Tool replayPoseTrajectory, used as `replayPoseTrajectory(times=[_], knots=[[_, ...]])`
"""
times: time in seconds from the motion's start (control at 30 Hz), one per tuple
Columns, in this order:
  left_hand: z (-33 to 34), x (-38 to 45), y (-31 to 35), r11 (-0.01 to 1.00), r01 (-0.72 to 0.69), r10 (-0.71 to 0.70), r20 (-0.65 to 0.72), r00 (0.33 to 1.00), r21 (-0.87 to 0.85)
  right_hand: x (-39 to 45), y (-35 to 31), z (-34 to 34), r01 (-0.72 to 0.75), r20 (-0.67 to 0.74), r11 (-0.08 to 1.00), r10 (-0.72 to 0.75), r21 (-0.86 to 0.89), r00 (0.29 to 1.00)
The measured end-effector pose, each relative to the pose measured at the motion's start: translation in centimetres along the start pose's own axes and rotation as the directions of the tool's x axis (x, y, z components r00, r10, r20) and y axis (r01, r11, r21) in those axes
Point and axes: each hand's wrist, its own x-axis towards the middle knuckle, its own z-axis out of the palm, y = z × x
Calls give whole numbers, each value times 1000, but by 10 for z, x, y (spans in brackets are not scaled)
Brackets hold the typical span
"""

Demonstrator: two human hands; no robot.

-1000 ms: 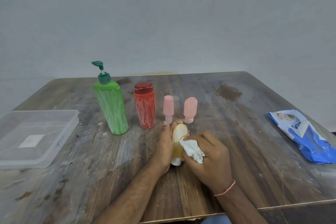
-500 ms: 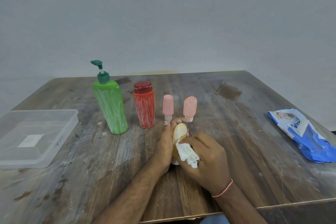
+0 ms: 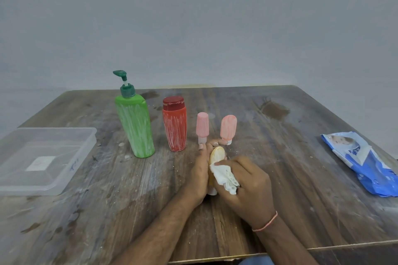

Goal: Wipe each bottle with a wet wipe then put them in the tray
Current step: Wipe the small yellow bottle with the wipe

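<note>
Since a second ago our right hand (image 3: 247, 187) has slid the wet wipe (image 3: 224, 176) up the yellow bottle (image 3: 217, 154); our left hand (image 3: 199, 176) grips it near the tabletop's (image 3: 290, 178) front edge.

Setting: plain indoor room, type unclear. Worn, stained wooden table (image 3: 280, 157) against bare grey wall (image 3: 215, 28); toiletry bottles (image 3: 174, 127) and wipes pack (image 3: 364, 161) suggest household.

The worn wooden table (image 3: 290, 178) carries 4 upright bottles, a clear tray (image 3: 13, 187) and a blue wipes pack (image 3: 366, 163).
</note>
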Motion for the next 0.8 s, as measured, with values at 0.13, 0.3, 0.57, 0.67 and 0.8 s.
replayPoseTrajectory(times=[0.13,0.3,0.57,0.67,0.8], knots=[[3,-1,5,1000,-10,10,-12,1000,-5,-3,-2,2,53,48,997,-56,47,997],[5,-4,8,1000,-29,29,-14,999,-1,-1,1,1,-2,-24,1000,3,22,1000],[5,-5,10,998,-28,30,-22,999,63,-2,3,3,-28,-47,999,29,25,998],[4,-6,8,997,-53,54,-15,998,50,-3,1,4,5,4,998,-5,60,1000],[5,-4,8,996,-63,64,-11,998,56,-1,3,2,-59,-67,997,62,42,996]])
